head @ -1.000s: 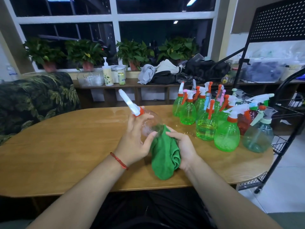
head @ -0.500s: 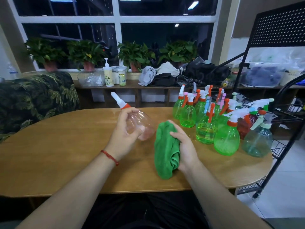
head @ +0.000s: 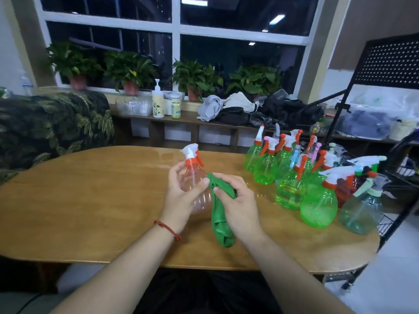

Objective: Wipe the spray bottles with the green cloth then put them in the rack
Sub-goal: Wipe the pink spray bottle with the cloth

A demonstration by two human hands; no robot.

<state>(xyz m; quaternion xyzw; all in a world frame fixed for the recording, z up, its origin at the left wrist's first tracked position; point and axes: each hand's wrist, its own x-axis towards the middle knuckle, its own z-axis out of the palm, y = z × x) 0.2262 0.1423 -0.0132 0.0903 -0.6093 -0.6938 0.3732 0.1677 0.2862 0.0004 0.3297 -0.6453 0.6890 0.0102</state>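
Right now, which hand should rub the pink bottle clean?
The right hand. It grips the green cloth right at the side of the pink bottle, so it can probably wipe at once. The left hand is busy holding that bottle.

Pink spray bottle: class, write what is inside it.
Inside the pink spray bottle a thin tube shows through the clear wall. The left hand and green cloth cover its lower part, so any liquid there is hidden.

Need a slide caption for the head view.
Left hand holds a clear bottle, right hand presses the green cloth to it; more bottles stand nearby.
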